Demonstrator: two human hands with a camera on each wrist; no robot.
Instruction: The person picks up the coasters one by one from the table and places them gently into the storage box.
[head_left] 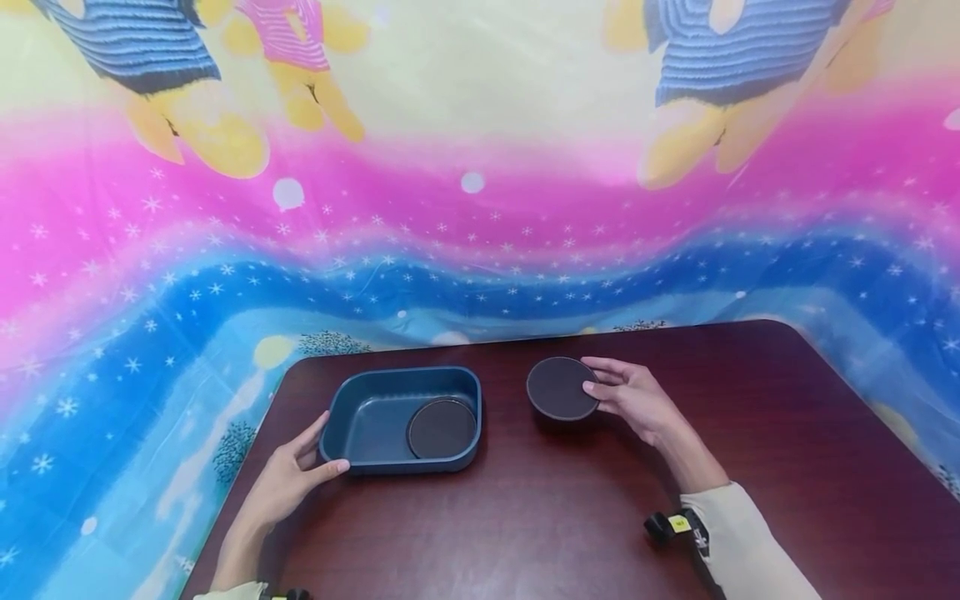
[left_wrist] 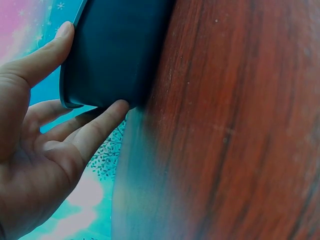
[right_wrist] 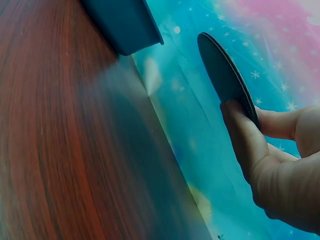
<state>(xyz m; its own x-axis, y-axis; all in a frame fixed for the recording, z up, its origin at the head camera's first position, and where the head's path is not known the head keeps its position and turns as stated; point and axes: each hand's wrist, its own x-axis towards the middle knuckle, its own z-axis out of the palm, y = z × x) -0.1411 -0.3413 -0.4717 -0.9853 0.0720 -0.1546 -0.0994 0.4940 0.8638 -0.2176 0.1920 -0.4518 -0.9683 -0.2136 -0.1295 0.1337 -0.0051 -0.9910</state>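
Observation:
In the head view a dark round coaster [head_left: 562,388] is held above the table by my right hand [head_left: 633,396], thumb on its top face and fingers beneath. The right wrist view shows this coaster [right_wrist: 227,75] edge-on, thin with a stitched rim. My left hand [head_left: 288,475] grips the left end of a dark blue rectangular plastic bin [head_left: 375,468], its thumb at the near rim. Against the bin's outer wall [left_wrist: 115,50], the left wrist view shows the thumb and fingertips spread. A second dark round coaster [head_left: 442,428] lies inside the bin at its right end.
The bin stands on a dark red-brown wooden table [head_left: 510,533] with rounded far corners. Behind the table hangs a colourful printed cloth [head_left: 480,217]. A black strap with a yellow label [head_left: 679,523] sits at the right wrist.

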